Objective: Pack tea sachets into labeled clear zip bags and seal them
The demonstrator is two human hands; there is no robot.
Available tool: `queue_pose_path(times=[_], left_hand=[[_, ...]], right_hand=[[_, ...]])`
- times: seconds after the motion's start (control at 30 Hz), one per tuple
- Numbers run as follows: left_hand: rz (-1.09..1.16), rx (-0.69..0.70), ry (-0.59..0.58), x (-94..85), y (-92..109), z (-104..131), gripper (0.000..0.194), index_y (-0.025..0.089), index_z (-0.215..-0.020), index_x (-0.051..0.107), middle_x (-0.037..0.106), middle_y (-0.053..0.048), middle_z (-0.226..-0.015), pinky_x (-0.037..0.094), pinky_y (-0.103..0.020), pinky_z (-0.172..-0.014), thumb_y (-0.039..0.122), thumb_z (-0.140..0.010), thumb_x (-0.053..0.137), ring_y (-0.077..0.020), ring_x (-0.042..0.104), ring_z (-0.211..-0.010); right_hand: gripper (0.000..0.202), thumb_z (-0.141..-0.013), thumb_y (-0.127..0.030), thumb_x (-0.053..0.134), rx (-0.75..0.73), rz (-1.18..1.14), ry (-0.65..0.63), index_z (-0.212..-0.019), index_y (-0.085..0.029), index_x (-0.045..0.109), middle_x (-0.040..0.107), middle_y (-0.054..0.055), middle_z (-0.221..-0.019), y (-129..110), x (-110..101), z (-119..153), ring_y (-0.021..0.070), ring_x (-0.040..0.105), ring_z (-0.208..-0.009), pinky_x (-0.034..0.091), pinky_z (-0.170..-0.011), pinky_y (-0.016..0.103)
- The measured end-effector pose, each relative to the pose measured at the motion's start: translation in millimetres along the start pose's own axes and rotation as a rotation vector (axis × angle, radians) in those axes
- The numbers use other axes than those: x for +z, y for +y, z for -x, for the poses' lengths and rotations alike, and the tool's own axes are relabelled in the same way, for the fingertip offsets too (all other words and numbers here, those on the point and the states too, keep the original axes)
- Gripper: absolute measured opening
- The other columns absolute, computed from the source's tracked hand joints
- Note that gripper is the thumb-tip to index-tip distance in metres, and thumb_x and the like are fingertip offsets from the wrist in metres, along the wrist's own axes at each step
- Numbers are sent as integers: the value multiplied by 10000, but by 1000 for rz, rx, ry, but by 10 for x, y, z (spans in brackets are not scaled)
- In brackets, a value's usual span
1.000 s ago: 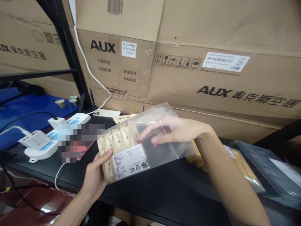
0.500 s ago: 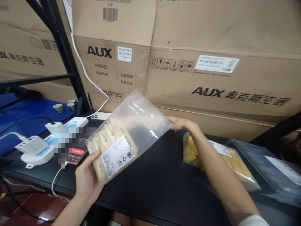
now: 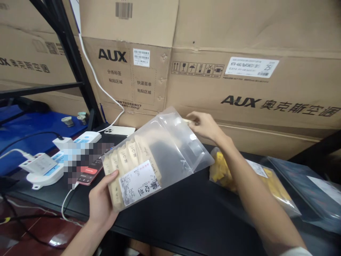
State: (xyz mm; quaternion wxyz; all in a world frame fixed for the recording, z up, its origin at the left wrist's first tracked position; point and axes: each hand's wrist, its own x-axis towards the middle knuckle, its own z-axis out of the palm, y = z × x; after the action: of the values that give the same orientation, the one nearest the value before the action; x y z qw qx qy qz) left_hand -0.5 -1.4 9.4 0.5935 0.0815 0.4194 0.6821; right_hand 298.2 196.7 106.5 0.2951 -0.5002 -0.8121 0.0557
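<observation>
A frosted, clear plastic bag (image 3: 183,149) is tilted in front of me, its label end low and to the left. Cream-coloured packets (image 3: 128,156) with printed characters lie in a row inside it, behind a white label (image 3: 140,183). My left hand (image 3: 102,195) grips the packed lower end, thumb on the front; its other fingers are hidden behind. At the upper, unfilled end, my right hand (image 3: 205,124) has its fingers pinched on a small cream-coloured piece (image 3: 187,121), only partly visible. This hand is just beyond the bag's upper edge.
On the black table (image 3: 170,220) to the right lie a bag of yellow packets (image 3: 274,185) and a dark labelled bag (image 3: 298,192). A power strip (image 3: 87,137) with chargers, a lit phone (image 3: 89,174) and a white phone (image 3: 119,131) are left. AUX cartons (image 3: 197,96) stand behind.
My right hand has moved up from the bag's right corner, and a cream-coloured piece now shows at its fingertips. The bag's upper end has unfolded outward; my left hand keeps its grip.
</observation>
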Motion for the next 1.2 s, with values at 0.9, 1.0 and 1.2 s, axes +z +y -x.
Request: queue_pose_path(times=[0.9,1.0,1.2], left_hand=[[-60,-20,-68,-85,-35,-7,800,170,-1528,625,837,-135,-1180,643,-509,-978,274,-765,840,-436,759,-1169],[-110,8,-80,-107,-59,-4,839,207,-1530,623,829,-125,-1214,630,-528,-1001,278,-735,881,-442,750,-1187],[-183,64,-101,-154,-94,-8,868,206,-1492,652,824,-129,-1220,619,-525,-1016,303,-682,947,-448,738,-1208]], right_hand=[[149,-715,-398,1011,-530,-616,174,-785,-359,886,814,63,-879,-428,-1055,527,314,773,-1010,584,-1039,572],[108,-794,-348,962,-530,-638,34,-880,-352,897,832,65,-922,-552,-982,556,324,772,-1059,606,-1002,563],[202,-763,-291,941,-180,-494,-319,-942,-219,884,832,50,-909,-869,-803,596,246,760,-843,624,-778,370]])
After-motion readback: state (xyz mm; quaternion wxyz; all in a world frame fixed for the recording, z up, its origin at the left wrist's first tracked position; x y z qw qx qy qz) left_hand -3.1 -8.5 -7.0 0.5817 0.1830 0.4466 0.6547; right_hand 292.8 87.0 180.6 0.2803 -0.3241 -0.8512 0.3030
